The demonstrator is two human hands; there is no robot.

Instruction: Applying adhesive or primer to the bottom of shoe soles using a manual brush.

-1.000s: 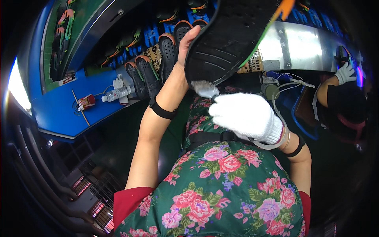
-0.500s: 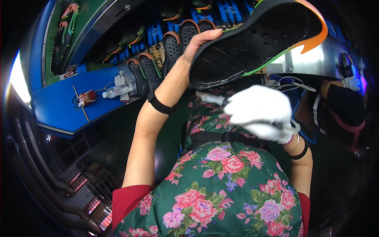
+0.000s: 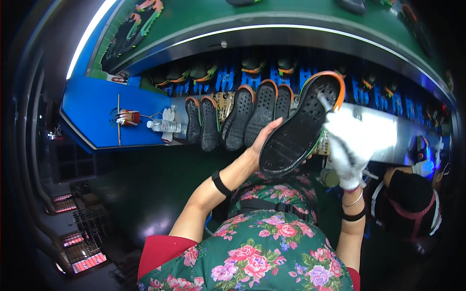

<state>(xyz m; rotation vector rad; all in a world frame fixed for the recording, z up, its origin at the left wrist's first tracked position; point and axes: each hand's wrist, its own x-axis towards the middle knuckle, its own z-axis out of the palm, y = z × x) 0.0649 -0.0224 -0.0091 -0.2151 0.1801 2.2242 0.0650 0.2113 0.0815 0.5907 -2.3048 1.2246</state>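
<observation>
My bare left hand point(image 3: 264, 137) is closed on the edge of a black shoe sole point(image 3: 293, 138) with a raised orange and green rim. The sole is tilted up in front of me, its hollow inner face toward me and small holes at its far end. A white glove covers my right hand point(image 3: 350, 145), which grips a slim brush point(image 3: 323, 101), blurred by motion. The brush's tip is over the holed far end, beside the orange rim; whether it touches the surface I cannot tell.
Several similar soles point(image 3: 237, 119) lean in a row behind my left hand. On the blue table point(image 3: 92, 104) at the left are a plastic bottle point(image 3: 164, 126) and a red box point(image 3: 130, 117). A green conveyor point(image 3: 272, 13) curves across the back. Another person point(image 3: 410, 199) works at the right.
The sole has moved down and away from the camera, tilting more upright. My right hand has risen from over my lap, bringing the brush up to the sole's far end.
</observation>
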